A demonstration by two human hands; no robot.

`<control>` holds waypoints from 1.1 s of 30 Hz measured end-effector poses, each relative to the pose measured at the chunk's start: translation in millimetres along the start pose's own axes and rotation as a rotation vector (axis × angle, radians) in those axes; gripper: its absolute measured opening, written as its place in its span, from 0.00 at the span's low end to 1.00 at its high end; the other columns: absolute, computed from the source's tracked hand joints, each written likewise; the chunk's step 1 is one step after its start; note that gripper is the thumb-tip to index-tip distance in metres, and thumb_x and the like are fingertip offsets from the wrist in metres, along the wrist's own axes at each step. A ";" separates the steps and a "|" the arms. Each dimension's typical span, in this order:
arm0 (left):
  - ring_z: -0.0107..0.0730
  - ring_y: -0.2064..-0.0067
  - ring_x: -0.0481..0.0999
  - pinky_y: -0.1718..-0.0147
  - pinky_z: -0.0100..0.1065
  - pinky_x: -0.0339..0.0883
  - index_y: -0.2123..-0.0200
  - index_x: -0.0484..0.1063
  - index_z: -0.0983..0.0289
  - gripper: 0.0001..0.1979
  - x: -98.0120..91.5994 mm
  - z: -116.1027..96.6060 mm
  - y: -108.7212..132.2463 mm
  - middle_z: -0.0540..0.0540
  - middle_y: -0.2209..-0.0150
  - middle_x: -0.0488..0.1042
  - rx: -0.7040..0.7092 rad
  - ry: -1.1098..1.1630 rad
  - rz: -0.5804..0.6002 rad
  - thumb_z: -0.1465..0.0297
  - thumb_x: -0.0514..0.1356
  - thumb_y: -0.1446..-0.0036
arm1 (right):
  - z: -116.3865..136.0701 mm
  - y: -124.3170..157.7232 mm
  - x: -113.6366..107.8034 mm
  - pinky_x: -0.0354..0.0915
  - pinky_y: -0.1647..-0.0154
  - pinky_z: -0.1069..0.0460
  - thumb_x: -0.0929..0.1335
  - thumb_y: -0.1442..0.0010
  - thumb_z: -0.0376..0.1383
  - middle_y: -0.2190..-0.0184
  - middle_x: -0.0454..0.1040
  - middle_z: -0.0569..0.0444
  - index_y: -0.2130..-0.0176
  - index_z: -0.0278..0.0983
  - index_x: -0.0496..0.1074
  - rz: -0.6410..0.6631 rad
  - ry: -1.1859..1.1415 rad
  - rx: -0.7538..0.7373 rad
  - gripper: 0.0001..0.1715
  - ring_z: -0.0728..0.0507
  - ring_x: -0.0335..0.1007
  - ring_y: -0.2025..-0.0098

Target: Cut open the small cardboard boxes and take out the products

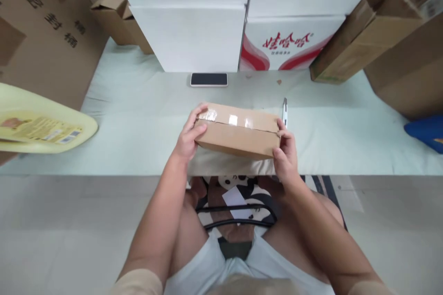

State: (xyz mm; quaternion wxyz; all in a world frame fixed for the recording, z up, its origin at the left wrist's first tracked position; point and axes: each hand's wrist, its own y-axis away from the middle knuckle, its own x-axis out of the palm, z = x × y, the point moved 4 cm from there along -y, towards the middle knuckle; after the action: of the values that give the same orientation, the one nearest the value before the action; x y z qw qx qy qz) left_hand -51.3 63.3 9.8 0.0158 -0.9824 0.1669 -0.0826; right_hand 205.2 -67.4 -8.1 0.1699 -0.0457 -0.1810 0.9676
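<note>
A brown cardboard box (238,136) with clear tape along its top seam is between my two hands, over the front part of the table. My left hand (189,133) grips its left end, thumb on the near face. At the opposite end, my right hand (286,151) has its fingers closed round the corner. Just beyond that hand, a box cutter (284,113) lies on the cloth. A flat dark-topped device with a white rim (209,79) rests farther back, against the white boxes.
White cartons (204,37) stack along the back, one with red print (284,46). Tall open cardboard boxes (363,41) stand at the right, near a blue object (427,133). A yellow bottle (44,120) juts in from the left. The pale green cloth (131,124) covers the table.
</note>
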 end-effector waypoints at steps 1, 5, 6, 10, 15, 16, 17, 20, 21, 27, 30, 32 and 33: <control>0.57 0.25 0.54 0.25 0.53 0.46 0.43 0.74 0.48 0.31 2.8 1.5 6.9 0.48 0.28 0.63 0.013 -0.005 -0.013 0.53 0.70 0.52 | 3.9 3.3 -4.5 0.56 0.30 0.36 0.67 0.36 0.58 0.26 0.55 0.45 0.51 0.46 0.62 0.025 0.030 -0.012 0.24 0.35 0.53 0.25; 0.57 0.26 0.56 0.28 0.54 0.53 0.46 0.74 0.48 0.31 11.3 2.3 37.5 0.50 0.29 0.63 0.098 -0.049 -0.078 0.51 0.72 0.55 | 11.3 17.4 -17.5 0.59 0.31 0.32 0.62 0.35 0.61 0.26 0.55 0.43 0.49 0.47 0.60 0.126 0.157 -0.030 0.27 0.34 0.49 0.23; 0.57 0.27 0.57 0.29 0.55 0.55 0.47 0.74 0.48 0.30 13.6 1.2 44.2 0.50 0.29 0.63 0.125 -0.064 -0.095 0.50 0.71 0.54 | 11.1 20.4 -19.5 0.59 0.31 0.32 0.61 0.35 0.61 0.26 0.55 0.43 0.48 0.47 0.59 0.148 0.175 -0.027 0.27 0.34 0.48 0.23; 0.58 0.27 0.57 0.30 0.58 0.57 0.49 0.74 0.48 0.29 22.0 -1.8 58.1 0.49 0.29 0.63 0.169 -0.121 -0.182 0.48 0.70 0.53 | 5.6 25.5 -21.1 0.58 0.30 0.30 0.60 0.34 0.57 0.26 0.53 0.42 0.45 0.47 0.59 0.188 0.151 -0.016 0.25 0.33 0.47 0.23; 0.60 0.33 0.67 0.36 0.57 0.66 0.50 0.74 0.50 0.30 24.5 2.2 50.8 0.52 0.35 0.70 0.142 -0.107 -0.226 0.46 0.71 0.56 | -1.0 17.7 -17.7 0.59 0.31 0.33 0.57 0.32 0.57 0.27 0.55 0.40 0.43 0.47 0.58 0.134 0.159 -0.020 0.27 0.33 0.50 0.24; 0.60 0.34 0.69 0.37 0.57 0.67 0.50 0.74 0.50 0.31 24.3 3.3 49.1 0.53 0.38 0.72 0.141 -0.106 -0.231 0.46 0.70 0.56 | -1.4 15.8 -18.0 0.59 0.31 0.33 0.57 0.32 0.57 0.27 0.56 0.40 0.42 0.47 0.58 0.134 0.158 -0.030 0.27 0.33 0.51 0.24; 0.61 0.36 0.70 0.38 0.58 0.67 0.50 0.74 0.51 0.31 23.9 4.3 47.7 0.54 0.40 0.73 0.141 -0.107 -0.241 0.45 0.70 0.56 | -1.6 14.2 -18.7 0.60 0.31 0.34 0.57 0.32 0.57 0.28 0.56 0.41 0.42 0.47 0.58 0.140 0.152 -0.044 0.27 0.33 0.52 0.25; 0.62 0.36 0.71 0.37 0.60 0.65 0.50 0.74 0.54 0.30 22.8 6.7 45.2 0.57 0.45 0.74 0.135 -0.108 -0.280 0.44 0.67 0.52 | -3.3 10.9 -21.5 0.62 0.33 0.35 0.58 0.31 0.55 0.28 0.56 0.42 0.39 0.47 0.58 0.177 0.160 -0.066 0.27 0.34 0.55 0.26; 0.63 0.36 0.71 0.37 0.60 0.64 0.50 0.74 0.55 0.29 22.7 7.1 44.5 0.57 0.46 0.74 0.134 -0.107 -0.290 0.44 0.66 0.50 | -4.6 10.4 -22.1 0.62 0.33 0.35 0.57 0.31 0.54 0.28 0.56 0.42 0.38 0.46 0.58 0.187 0.186 -0.058 0.28 0.35 0.56 0.26; 0.59 0.36 0.70 0.34 0.55 0.62 0.53 0.74 0.54 0.26 24.7 8.9 36.3 0.55 0.45 0.74 0.174 -0.051 -0.208 0.48 0.68 0.52 | -7.5 10.9 -17.3 0.65 0.34 0.37 0.53 0.27 0.47 0.32 0.64 0.45 0.30 0.46 0.53 0.187 0.280 0.006 0.30 0.38 0.61 0.29; 0.59 0.35 0.69 0.33 0.54 0.59 0.54 0.74 0.55 0.24 25.6 11.8 31.7 0.56 0.45 0.74 0.162 0.014 -0.156 0.51 0.69 0.51 | -3.1 10.9 -14.7 0.66 0.34 0.37 0.51 0.26 0.46 0.33 0.65 0.45 0.28 0.45 0.51 0.151 0.332 0.005 0.32 0.39 0.65 0.32; 0.58 0.34 0.68 0.33 0.54 0.59 0.54 0.74 0.56 0.22 26.1 13.6 30.1 0.55 0.45 0.73 0.154 0.049 -0.147 0.52 0.68 0.48 | -0.7 11.4 -14.7 0.67 0.36 0.37 0.50 0.26 0.48 0.32 0.64 0.47 0.27 0.46 0.50 0.146 0.421 0.016 0.33 0.38 0.64 0.32; 0.58 0.34 0.68 0.33 0.54 0.58 0.53 0.74 0.56 0.22 26.5 14.2 29.8 0.55 0.45 0.73 0.154 0.064 -0.146 0.53 0.68 0.47 | 0.2 11.9 -15.4 0.67 0.37 0.38 0.50 0.26 0.49 0.32 0.64 0.47 0.27 0.46 0.49 0.145 0.465 0.022 0.33 0.38 0.64 0.32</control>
State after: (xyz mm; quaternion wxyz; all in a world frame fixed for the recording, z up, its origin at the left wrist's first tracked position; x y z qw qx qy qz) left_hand -34.0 26.4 -1.8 0.0799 -0.9846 0.0885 -0.1276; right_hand 216.0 -83.3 -11.8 0.1374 -0.2780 -0.1227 0.9427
